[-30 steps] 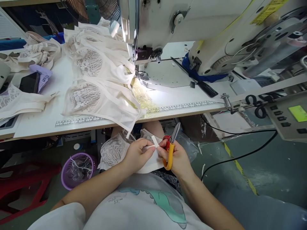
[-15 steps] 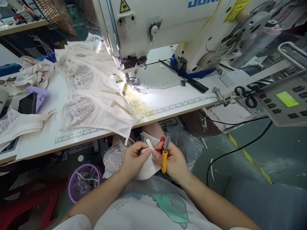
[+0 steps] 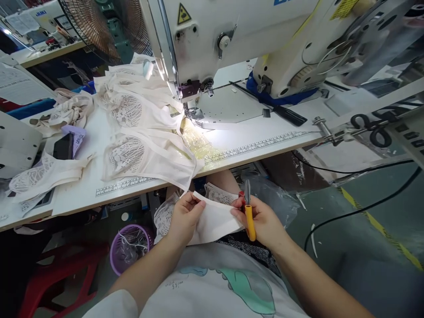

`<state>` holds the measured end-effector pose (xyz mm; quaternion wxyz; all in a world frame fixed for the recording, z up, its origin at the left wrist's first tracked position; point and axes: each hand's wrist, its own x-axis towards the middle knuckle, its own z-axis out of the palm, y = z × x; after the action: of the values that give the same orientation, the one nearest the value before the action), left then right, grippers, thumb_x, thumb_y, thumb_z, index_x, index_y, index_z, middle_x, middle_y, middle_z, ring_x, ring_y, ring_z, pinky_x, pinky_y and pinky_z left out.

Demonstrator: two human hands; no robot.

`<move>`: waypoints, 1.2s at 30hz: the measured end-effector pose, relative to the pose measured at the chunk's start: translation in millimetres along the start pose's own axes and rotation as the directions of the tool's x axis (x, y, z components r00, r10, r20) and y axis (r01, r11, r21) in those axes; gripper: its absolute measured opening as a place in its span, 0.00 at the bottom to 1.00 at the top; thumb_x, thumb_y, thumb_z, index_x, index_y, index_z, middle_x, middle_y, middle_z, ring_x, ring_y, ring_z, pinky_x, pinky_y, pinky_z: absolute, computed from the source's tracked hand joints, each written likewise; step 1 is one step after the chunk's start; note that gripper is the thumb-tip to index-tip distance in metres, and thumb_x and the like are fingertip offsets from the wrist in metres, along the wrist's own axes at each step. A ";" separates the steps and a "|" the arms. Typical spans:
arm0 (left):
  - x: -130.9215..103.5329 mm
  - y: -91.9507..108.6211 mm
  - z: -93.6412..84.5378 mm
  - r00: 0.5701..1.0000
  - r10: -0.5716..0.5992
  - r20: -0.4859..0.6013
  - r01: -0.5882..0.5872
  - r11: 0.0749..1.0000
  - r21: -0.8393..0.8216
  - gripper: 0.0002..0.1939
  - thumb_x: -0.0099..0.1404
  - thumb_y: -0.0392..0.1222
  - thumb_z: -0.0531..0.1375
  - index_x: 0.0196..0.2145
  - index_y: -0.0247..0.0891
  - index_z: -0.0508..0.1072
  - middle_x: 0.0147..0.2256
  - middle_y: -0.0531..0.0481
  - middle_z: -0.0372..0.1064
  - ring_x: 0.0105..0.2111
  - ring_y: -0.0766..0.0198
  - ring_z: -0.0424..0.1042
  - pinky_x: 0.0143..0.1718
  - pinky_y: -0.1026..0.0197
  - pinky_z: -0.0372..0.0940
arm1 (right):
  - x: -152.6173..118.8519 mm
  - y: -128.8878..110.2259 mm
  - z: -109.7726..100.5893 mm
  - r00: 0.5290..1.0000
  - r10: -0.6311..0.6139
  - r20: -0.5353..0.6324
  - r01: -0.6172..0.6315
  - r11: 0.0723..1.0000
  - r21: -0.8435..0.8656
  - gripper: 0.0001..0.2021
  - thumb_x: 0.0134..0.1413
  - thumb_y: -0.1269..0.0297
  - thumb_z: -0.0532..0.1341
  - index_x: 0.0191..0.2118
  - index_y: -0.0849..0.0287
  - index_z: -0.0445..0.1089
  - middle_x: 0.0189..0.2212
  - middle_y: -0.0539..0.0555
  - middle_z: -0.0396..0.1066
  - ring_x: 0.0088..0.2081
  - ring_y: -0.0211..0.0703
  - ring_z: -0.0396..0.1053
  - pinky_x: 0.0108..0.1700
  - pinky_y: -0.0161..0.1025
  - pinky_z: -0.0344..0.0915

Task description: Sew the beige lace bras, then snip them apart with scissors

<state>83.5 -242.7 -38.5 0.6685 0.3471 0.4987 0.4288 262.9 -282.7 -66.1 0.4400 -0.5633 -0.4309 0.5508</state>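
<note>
A white lace bra point(image 3: 215, 221) lies across my lap, its edge held stretched between both hands. My left hand point(image 3: 184, 217) is closed and pinches the band edge between thumb and fingers. My right hand point(image 3: 266, 223) is closed too, pinching the other end of that edge. It also grips small scissors point(image 3: 251, 223) with a yellow and a red handle, blades pointing up and away from the cloth. Lace cups of the bra show behind and left of the hands. More white bras point(image 3: 139, 152) lie overlapped on the table, one reaching the sewing machine's needle area.
The sewing machine point(image 3: 198, 48) stands over the white table point(image 3: 261, 132), whose front edge has a printed ruler. A black-handled tool point(image 3: 289, 115) lies near its base. Below are a purple basket point(image 3: 114, 251), a red stool point(image 3: 39, 282) and a black cable point(image 3: 357, 205). A fan point(image 3: 114, 28) stands behind.
My hands have moved apart, drawing the bra's edge out between them. The scissors moved right with my right hand. The whole view has shifted, so the table appears further right.
</note>
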 end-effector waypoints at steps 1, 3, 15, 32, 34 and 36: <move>-0.1 -0.9 -0.4 1.000 -0.001 0.000 0.001 1.000 0.002 0.12 0.47 0.41 0.66 0.23 0.34 0.66 0.22 0.56 0.61 0.23 0.72 0.59 0.26 0.69 0.55 | -0.1 2.5 -0.1 1.000 0.006 -0.024 -0.006 1.000 0.015 0.14 0.44 0.53 0.64 0.29 0.58 0.65 0.24 0.50 0.66 0.25 0.37 0.61 0.25 0.34 0.59; -0.4 -2.3 -1.5 1.000 -0.026 -0.005 0.026 1.000 0.006 0.11 0.48 0.41 0.65 0.23 0.34 0.66 0.21 0.56 0.60 0.21 0.73 0.57 0.22 0.70 0.52 | 0.0 4.6 0.6 0.997 0.025 -0.080 -0.022 0.999 0.043 0.15 0.42 0.54 0.66 0.30 0.57 0.65 0.26 0.50 0.67 0.26 0.38 0.62 0.27 0.34 0.61; -5.9 5.3 -16.1 0.965 -0.262 0.022 0.262 0.950 -0.171 0.12 0.42 0.39 0.65 0.18 0.35 0.63 0.16 0.57 0.58 0.16 0.73 0.57 0.16 0.69 0.49 | -0.9 -2.9 16.8 0.984 -0.002 -0.180 0.009 0.999 0.037 0.17 0.38 0.53 0.68 0.30 0.57 0.64 0.27 0.50 0.68 0.27 0.38 0.64 0.28 0.34 0.63; -4.7 -2.9 -51.8 0.992 0.026 0.121 -0.039 0.994 0.104 0.07 0.55 0.41 0.61 0.27 0.34 0.69 0.24 0.52 0.65 0.23 0.70 0.63 0.25 0.67 0.59 | -5.3 7.5 17.5 0.990 -0.139 -0.032 0.137 0.989 -0.062 0.10 0.49 0.60 0.63 0.36 0.56 0.63 0.33 0.52 0.67 0.29 0.39 0.66 0.29 0.35 0.64; -8.9 8.0 -58.1 0.956 0.152 0.250 -0.236 0.906 0.352 0.06 0.58 0.40 0.58 0.33 0.35 0.71 0.32 0.48 0.69 0.30 0.65 0.68 0.31 0.63 0.64 | -6.5 3.0 17.3 0.988 -0.155 0.023 0.157 0.983 -0.093 0.09 0.50 0.61 0.63 0.36 0.56 0.64 0.33 0.52 0.67 0.31 0.40 0.66 0.31 0.36 0.65; -17.5 26.1 -54.8 0.869 0.292 0.400 -0.485 0.665 0.568 0.09 0.60 0.39 0.56 0.39 0.36 0.71 0.38 0.44 0.70 0.38 0.60 0.69 0.39 0.59 0.65 | -7.8 -3.5 18.0 0.979 -0.188 0.081 0.197 0.971 -0.134 0.08 0.51 0.62 0.62 0.35 0.56 0.64 0.33 0.53 0.67 0.32 0.41 0.67 0.33 0.37 0.65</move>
<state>22.4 -246.6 -23.2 0.4592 0.7125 0.4314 0.3090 244.7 -289.1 -61.0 0.4356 -0.5298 -0.5359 0.4924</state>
